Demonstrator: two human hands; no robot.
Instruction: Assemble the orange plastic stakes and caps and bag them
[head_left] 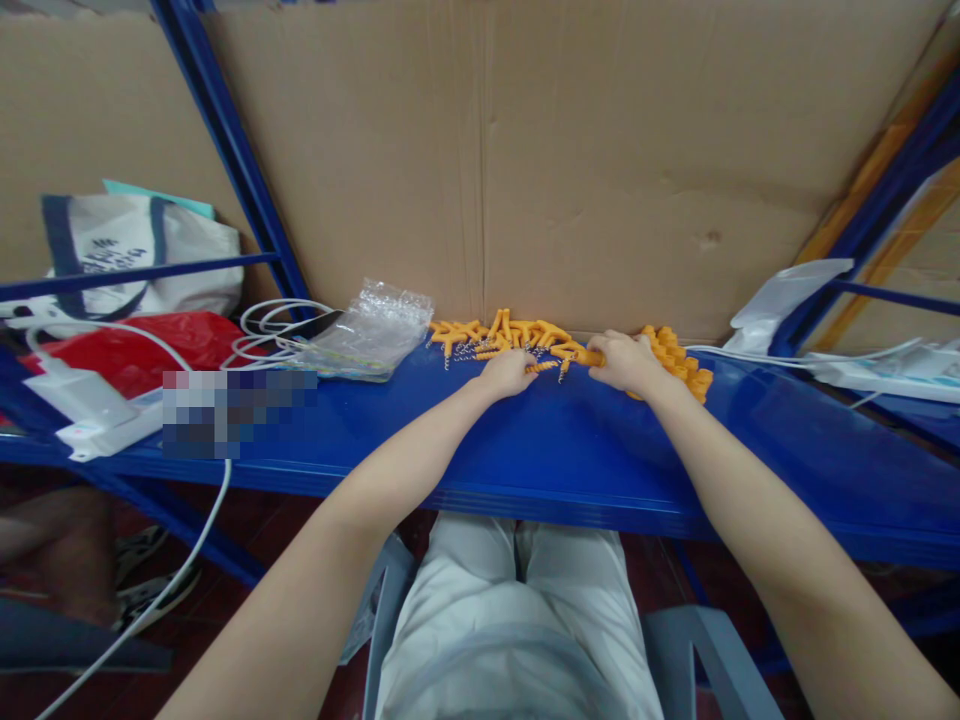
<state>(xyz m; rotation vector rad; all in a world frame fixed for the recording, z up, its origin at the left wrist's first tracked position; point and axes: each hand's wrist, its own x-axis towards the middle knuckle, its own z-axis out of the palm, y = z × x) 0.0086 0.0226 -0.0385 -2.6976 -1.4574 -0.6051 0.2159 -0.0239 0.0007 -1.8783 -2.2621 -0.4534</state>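
My left hand (508, 374) is closed, and an orange spiral-shaped piece (541, 367) sticks out from its fingertips to the right. Facing it, my right hand (624, 362) has its fingers closed on an orange plastic cylinder (592, 357), which points left. The two pieces are a little apart. Behind my hands lies a loose pile of corkscrews (504, 326) with orange handles and thin metal spirals. A block of stacked orange cylinders (682, 368) stands just right of my right hand, partly hidden by it. Fine details of the held pieces are too small to make out.
Everything lies on a blue metal shelf (525, 450) backed by cardboard (585, 160). Clear plastic bags (375, 330) lie left of the pile. Farther left are a red bag (172, 340), a white power strip (112, 430) and cables. A white cloth bag (195, 255) sits behind them.
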